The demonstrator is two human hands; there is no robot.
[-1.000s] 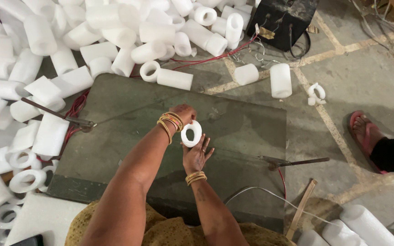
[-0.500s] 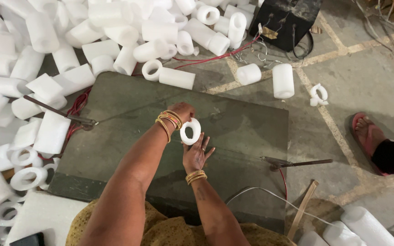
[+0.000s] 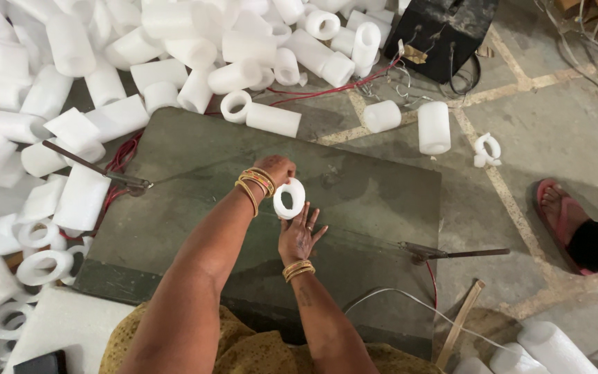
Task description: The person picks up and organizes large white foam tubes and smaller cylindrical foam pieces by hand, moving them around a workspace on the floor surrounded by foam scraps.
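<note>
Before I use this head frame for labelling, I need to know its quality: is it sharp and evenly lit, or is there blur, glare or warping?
Head view: the left hand, white foam ring and right hand look sharp, with no motion blur; light is soft and even, shadows faint on the green board; the white foam tubes at top left are bright, nearly washed out; the floor lines bend slightly toward the edges, a mild wide-angle warp.

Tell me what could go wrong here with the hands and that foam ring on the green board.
The left hand holds the white foam ring close to a thin wire stretched across the green board between two metal rods; fingers could touch the wire. The right hand lies flat right beside that wire too. The red cable and loose foam tubes crowd the board's edge and could snag or roll in.
</note>
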